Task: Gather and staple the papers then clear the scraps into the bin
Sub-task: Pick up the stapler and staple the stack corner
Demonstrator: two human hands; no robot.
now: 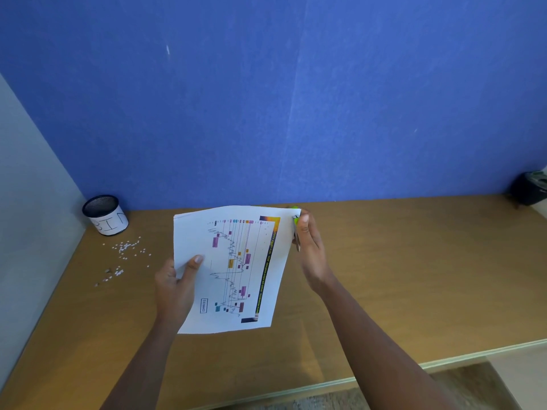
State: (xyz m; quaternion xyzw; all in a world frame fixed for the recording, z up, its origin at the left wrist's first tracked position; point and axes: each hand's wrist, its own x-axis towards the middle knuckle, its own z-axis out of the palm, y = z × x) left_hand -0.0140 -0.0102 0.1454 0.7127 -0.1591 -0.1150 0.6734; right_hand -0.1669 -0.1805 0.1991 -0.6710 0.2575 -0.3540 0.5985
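A stack of white papers [233,270] with a coloured chart on the top sheet is held above the wooden desk [399,276]. My left hand [177,279] grips the stack's left edge, thumb on top. My right hand [310,247] holds a small green stapler [296,220] at the papers' far right corner; most of the stapler is hidden by the hand and the paper. Small white paper scraps [127,255] lie scattered on the desk at the left. Behind them stands a mesh cup labelled BIN [105,216].
A blue partition wall [296,99] runs along the back of the desk, and a grey wall closes off the left side. A dark object [529,187] sits at the far right corner. The desk's front edge [384,371] runs below my arms.
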